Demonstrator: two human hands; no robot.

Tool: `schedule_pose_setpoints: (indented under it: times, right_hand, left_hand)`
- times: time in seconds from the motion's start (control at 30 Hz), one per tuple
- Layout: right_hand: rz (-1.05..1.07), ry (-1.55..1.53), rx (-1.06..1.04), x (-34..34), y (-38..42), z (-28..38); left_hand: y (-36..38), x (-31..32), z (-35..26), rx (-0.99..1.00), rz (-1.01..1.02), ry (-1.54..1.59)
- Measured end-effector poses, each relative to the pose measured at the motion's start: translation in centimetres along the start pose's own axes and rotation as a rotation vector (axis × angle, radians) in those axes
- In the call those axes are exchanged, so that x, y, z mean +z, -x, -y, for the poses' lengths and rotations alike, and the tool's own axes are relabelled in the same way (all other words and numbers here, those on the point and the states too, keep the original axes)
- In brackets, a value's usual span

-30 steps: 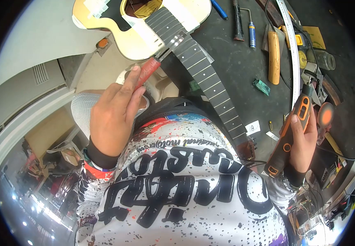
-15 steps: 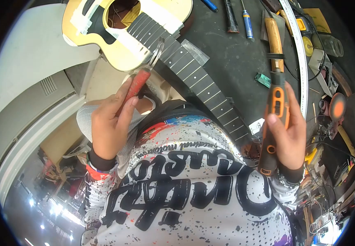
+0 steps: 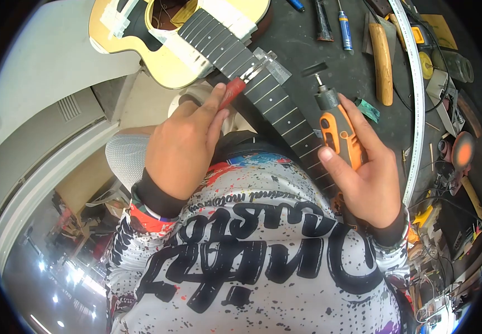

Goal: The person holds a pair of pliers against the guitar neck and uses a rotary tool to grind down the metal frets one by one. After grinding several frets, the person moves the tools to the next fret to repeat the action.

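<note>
My left hand [image 3: 182, 147] is closed around the red handle of a metal-ended tool [image 3: 232, 92]. Its shiny head lies over the dark fretboard [image 3: 277, 103] of an acoustic guitar [image 3: 182, 67]; the exact kind of tool I cannot tell. On the other side of the neck, my right hand [image 3: 372, 172] grips an orange and black rotary tool [image 3: 338, 131]. A thin dark disc [image 3: 314, 69] is fitted at its tip, pointing away from me. Tape covers parts of the guitar's pale top, and the neck runs diagonally down toward my shirt.
A clear ruler-like strip [image 3: 277, 71] lies by the fretboard. On the dark bench [image 3: 296, 53] are a blue screwdriver [image 3: 345, 30], a wooden handle [image 3: 383, 67] and a green scrap [image 3: 369, 111]. A white curved strip [image 3: 418, 94] borders clutter at right.
My left hand has moved right, bringing the red-handled tool over the fretboard. My right hand has shifted left with the rotary tool, whose disc no longer overlaps the wooden handle.
</note>
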State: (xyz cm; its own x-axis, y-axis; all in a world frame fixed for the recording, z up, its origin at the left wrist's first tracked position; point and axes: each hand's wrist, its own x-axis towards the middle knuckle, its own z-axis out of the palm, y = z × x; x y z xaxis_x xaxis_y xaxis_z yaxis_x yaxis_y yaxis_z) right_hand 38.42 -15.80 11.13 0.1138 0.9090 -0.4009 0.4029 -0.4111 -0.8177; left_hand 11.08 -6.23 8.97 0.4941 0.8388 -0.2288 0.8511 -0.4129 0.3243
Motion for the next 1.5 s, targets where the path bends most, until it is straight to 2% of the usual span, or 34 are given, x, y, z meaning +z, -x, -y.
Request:
schedule_pose_setpoints:
  times: [0.2,0.47,0.57,0.77,1.5]
  right_hand:
    - [0.017,0.083,-0.046,1.2,-0.5,0.4]
    - [0.025,0.341,-0.143,3.6,-3.0,0.0]
    - [0.084,0.457,-0.055,4.3,-3.8,0.9]
    - [-0.019,0.495,-0.136,5.1,-4.0,-0.8]
    - [0.011,0.538,-0.104,5.0,-4.1,-0.3]
  left_hand:
    - [-0.3,-0.3,0.1,0.002,0.004,-0.062]
    - [0.1,1.5,0.9,0.053,-0.087,-0.026]
    - [0.3,2.1,1.2,0.058,-0.106,-0.013]
    - [0.3,2.9,1.5,0.058,-0.111,-0.002]
    - [0.0,3.2,1.5,0.089,-0.122,0.015]
